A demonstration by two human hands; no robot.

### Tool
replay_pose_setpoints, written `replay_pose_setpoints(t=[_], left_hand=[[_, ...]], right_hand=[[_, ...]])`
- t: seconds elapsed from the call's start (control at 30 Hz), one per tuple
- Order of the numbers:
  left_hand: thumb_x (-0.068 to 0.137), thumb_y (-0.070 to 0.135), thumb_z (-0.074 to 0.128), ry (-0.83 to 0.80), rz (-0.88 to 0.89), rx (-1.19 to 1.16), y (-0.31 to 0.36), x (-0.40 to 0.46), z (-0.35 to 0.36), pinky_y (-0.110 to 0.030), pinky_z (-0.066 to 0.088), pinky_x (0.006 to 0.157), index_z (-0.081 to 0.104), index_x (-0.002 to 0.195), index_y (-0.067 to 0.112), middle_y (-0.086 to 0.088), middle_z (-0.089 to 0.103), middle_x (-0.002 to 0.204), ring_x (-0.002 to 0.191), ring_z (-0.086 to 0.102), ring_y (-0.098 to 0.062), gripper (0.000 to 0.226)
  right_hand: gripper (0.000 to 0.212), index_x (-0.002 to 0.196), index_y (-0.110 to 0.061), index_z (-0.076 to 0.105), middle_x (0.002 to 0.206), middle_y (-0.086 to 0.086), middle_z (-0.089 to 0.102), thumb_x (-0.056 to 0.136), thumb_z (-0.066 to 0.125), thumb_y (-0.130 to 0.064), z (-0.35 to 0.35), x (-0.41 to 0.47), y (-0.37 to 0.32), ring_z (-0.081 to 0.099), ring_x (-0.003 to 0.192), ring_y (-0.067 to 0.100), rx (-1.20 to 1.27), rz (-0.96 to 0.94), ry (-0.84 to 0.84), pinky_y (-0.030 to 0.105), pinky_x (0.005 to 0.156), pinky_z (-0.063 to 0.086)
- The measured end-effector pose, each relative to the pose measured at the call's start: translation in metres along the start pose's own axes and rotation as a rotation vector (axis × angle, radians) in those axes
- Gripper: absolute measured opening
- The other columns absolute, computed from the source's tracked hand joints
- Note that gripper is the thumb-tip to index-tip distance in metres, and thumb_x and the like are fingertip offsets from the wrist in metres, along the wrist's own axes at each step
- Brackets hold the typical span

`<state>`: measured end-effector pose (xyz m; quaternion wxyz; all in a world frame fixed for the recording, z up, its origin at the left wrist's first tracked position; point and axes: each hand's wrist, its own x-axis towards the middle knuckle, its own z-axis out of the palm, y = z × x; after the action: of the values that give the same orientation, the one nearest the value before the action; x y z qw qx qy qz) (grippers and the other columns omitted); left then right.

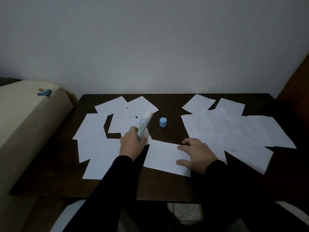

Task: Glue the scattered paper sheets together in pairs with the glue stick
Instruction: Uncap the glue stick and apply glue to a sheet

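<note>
Okay, going left to right: a cream padded cushion edge [25,124] with a small blue sticker sits left of the dark brown wooden table [167,186], which stands against a plain white wall [150,39]. A loose spread of white paper sheets [93,129] covers the table's left side. My left hand [132,141] has its fingers curled round the uncapped white glue stick [143,124], tip pointing up and away, off the paper. Its small light-blue round cap [163,122] stands alone on bare wood in the middle. The single white sheet nearest me [163,156] lies flat, and my right hand [195,153] presses its right end with fingers straight and spread, gripping nothing. Further right lies a second overlapping spread of white sheets [234,128].

Risks, as I judge them: the pinned sheet could skid or crease if the stick drags hard, glue could smear onto the wood at the edges, and the loose cap could get knocked away. Dim light makes edges hard to align.
</note>
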<state>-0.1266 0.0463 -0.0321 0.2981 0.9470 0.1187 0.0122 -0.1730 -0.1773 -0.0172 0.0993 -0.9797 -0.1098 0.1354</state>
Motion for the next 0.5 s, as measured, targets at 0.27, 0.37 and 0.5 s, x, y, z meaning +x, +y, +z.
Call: replay_pose_setpoints(t=[0.27, 0.37, 0.5], left_hand=[[0.081, 0.034, 0.075, -0.034, -0.055, -0.065, -0.008, -0.002, -0.003, -0.037, 0.05, 0.091, 0.047, 0.121, 0.016, -0.006, 0.058, 0.123, 0.11, 0.057, -0.024, 0.053], [0.082, 0.033, 0.074, -0.025, -0.059, -0.09, -0.011, -0.001, -0.005, -0.032, 0.048, 0.087, 0.046, 0.123, 0.015, -0.005, 0.056, 0.122, 0.11, 0.056, -0.022, 0.052], [0.085, 0.046, 0.066, 0.029, -0.024, -0.108, -0.003, -0.004, -0.009, -0.039, 0.054, 0.087, 0.047, 0.118, 0.02, -0.003, 0.058, 0.117, 0.105, 0.055, -0.02, 0.047]], right_hand=[[0.057, 0.142, -0.032, 0.042, 0.149, -0.011, 0.032, 0.091, 0.056, -0.051, -0.002, -0.003, 0.021, 0.027, 0.136, 0.012, 0.104, -0.01, -0.035, 0.036, 0.115, 0.024], [0.057, 0.142, -0.032, 0.042, 0.147, -0.01, 0.033, 0.09, 0.055, -0.053, -0.002, -0.002, 0.024, 0.027, 0.136, 0.011, 0.077, -0.027, -0.018, 0.037, 0.115, 0.023], [0.06, 0.141, -0.029, 0.045, 0.143, -0.008, 0.037, 0.09, 0.052, -0.058, 0.001, -0.003, 0.021, 0.031, 0.132, 0.011, 0.056, -0.059, 0.049, 0.034, 0.113, 0.024]])
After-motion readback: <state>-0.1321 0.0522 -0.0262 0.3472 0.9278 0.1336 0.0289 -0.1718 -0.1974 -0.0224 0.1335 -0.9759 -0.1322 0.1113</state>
